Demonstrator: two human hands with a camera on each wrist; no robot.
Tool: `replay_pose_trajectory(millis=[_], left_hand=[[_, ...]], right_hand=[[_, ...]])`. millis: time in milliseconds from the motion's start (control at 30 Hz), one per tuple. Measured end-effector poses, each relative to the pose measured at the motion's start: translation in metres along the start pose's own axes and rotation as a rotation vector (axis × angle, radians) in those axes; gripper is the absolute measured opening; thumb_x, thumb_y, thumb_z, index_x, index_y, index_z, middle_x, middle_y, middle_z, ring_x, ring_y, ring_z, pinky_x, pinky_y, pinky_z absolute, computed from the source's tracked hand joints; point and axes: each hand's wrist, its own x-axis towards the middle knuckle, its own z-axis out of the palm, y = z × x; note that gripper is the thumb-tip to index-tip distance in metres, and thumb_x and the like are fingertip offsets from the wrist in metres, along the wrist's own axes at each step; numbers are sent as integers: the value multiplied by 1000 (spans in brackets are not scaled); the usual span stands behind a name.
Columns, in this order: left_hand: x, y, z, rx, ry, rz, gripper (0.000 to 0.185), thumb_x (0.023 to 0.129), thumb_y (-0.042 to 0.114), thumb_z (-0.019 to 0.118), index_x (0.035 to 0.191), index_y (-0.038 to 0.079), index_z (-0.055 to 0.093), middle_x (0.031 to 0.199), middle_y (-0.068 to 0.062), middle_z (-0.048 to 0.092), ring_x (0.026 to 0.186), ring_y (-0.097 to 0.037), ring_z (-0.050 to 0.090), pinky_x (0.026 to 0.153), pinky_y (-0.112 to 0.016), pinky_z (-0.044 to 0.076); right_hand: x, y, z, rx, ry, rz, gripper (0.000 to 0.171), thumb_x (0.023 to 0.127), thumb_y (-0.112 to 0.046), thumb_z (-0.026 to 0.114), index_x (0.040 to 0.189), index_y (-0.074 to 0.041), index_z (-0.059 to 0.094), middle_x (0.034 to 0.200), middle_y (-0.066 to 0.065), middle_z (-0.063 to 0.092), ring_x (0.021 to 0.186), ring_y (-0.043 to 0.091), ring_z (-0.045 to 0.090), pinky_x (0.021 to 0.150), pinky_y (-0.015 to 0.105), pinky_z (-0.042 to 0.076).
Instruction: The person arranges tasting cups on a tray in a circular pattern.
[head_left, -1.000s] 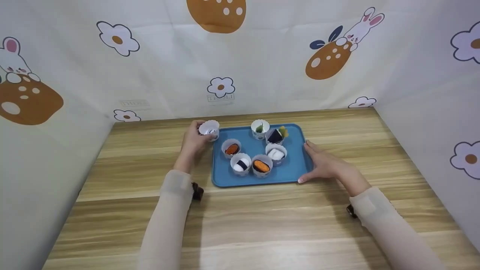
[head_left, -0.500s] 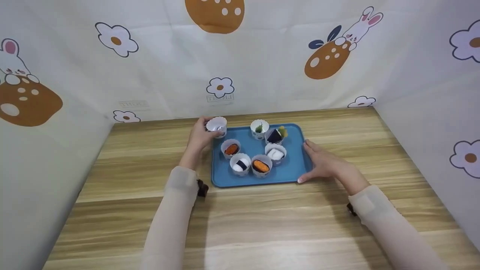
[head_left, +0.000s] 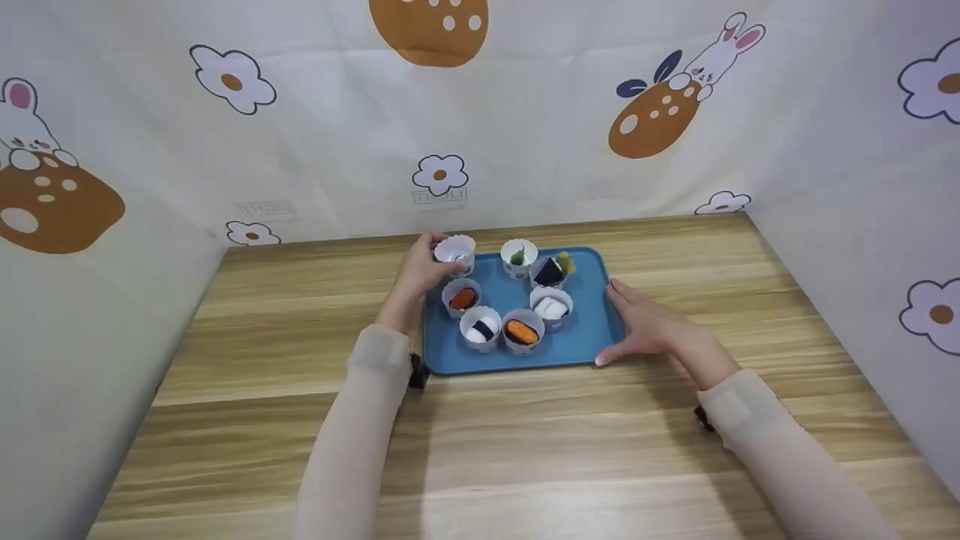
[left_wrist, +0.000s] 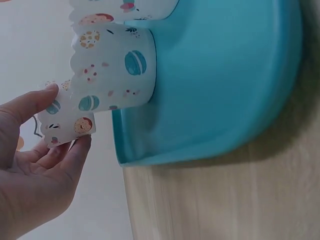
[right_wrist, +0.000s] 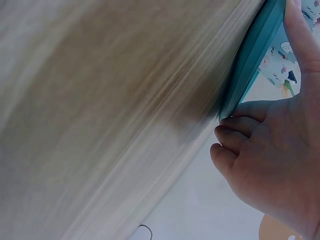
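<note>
A small paper cup [head_left: 455, 251] is pinched between thumb and fingers of the left hand [head_left: 422, 274], held over the far left corner of the blue tray [head_left: 585, 334]. The tray's right edge is gripped by the right hand [head_left: 645, 326], thumb on the rim and fingers curled beneath. The tray is set on a wooden table [head_left: 525, 435], which is enclosed by cloth walls [head_left: 337, 150] printed with flowers and rabbits.
</note>
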Motion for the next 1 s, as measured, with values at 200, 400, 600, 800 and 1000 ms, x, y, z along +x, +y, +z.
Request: replay_pose_trajectory(millis=[200,400,600,800,1000], left_hand=[[1,6,10,93,-74,34,59,87,9,73,139,2,45,144,-20,51,130,-35,50,115,-47,40],[2,9,18,176,-147,46,54,87,11,74,135,2,51,141,-19,54,129,-33,52,115,-45,41],[2,11,22,222,-190,48,47,88,11,72,130,1,54,136,-20,56,125,-33,54,110,-44,45],[2,11,23,201,-200,31,53,87,12,71,134,0,51,136,-20,56,124,-33,55,109,-44,46],[1,12,22,195,-205,21,55,88,14,72,137,0,50,138,-20,55,126,-33,54,109,-45,45]], right_hand=[[0,0,1,-6,0,6,135,66,-65,83,156,8,12,165,29,6,151,47,11,123,57,18],[0,-1,1,-11,-10,22,137,65,-67,82,157,5,10,165,26,4,152,47,11,123,58,19],[0,0,1,-4,-13,26,136,65,-67,82,157,5,11,166,26,4,152,47,10,122,58,18],[0,1,1,1,-5,8,135,67,-64,82,156,8,11,165,28,6,151,47,12,122,59,20],[0,1,1,1,0,1,134,68,-64,82,156,8,12,164,29,6,151,48,13,122,58,21]])
